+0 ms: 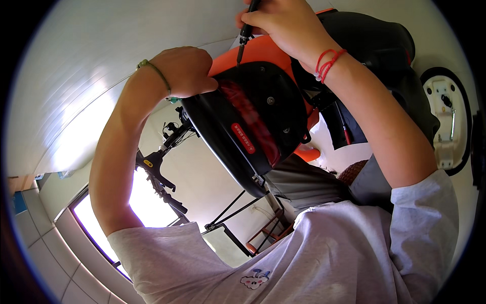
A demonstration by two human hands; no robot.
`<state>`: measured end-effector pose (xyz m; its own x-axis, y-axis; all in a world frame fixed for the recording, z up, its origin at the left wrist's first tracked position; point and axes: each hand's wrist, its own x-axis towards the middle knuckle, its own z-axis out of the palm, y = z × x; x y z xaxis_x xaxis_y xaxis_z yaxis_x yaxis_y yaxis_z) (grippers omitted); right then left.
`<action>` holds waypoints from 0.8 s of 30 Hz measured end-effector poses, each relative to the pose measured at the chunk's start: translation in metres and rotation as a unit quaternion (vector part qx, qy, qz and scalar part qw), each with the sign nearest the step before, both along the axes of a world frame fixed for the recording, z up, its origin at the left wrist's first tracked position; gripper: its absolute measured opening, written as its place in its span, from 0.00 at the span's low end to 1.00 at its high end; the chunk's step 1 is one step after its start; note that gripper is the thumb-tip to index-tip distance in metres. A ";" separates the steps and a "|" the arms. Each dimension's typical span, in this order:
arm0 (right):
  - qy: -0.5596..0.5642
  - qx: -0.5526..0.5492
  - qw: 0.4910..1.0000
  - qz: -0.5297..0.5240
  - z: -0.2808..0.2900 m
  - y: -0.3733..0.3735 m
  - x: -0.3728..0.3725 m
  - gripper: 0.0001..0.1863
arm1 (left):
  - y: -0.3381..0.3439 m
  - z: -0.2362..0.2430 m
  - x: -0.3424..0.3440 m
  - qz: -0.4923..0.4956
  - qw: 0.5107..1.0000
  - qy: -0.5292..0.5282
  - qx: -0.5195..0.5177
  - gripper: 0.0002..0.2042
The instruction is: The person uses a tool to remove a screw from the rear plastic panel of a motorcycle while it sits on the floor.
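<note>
My right hand (278,23) is closed around a black screwdriver (246,31), whose shaft slants down to the black tail panel (258,73) of an orange and black scooter. Its tip rests at or just above the panel's upper edge, beside the orange bodywork (276,50). At the panel's left corner, my left hand (185,71) is curled with the thumb against the black edge; its other fingertips are hidden. Set into the panel is a long red tail light (248,114) with a small red label, and round metal fasteners (270,101) sit beside it.
Handlebars with a brake lever (158,169) stand at the lower left, near a bright window (147,197). On the right lie a white, black-rimmed part (450,116) and a bulky black piece (374,38). A red-tipped tool (346,133) lies by dark fabric. A wooden-framed chair (268,235) is below.
</note>
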<state>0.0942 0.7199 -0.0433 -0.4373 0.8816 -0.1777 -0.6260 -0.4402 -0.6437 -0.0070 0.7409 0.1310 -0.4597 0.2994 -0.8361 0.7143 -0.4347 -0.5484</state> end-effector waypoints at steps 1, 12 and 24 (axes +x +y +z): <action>0.009 -0.008 1.000 0.005 0.000 0.000 -0.001 0.07 | 0.000 0.002 0.000 -0.008 1.000 -0.007 -0.004 0.12; -0.055 -0.003 0.998 0.020 0.013 0.002 0.009 0.08 | 0.005 0.010 0.000 0.014 0.997 -0.075 0.011 0.07; -0.032 0.016 0.999 -0.001 0.006 -0.002 0.011 0.08 | 0.002 0.011 0.002 0.006 0.998 -0.056 0.041 0.07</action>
<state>0.1051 0.7177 -0.0368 -0.4235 0.8884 -0.1773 -0.5847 -0.4175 -0.6956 -0.0053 0.7425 0.1425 -0.3689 0.3636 -0.8554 0.7781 -0.3826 -0.4982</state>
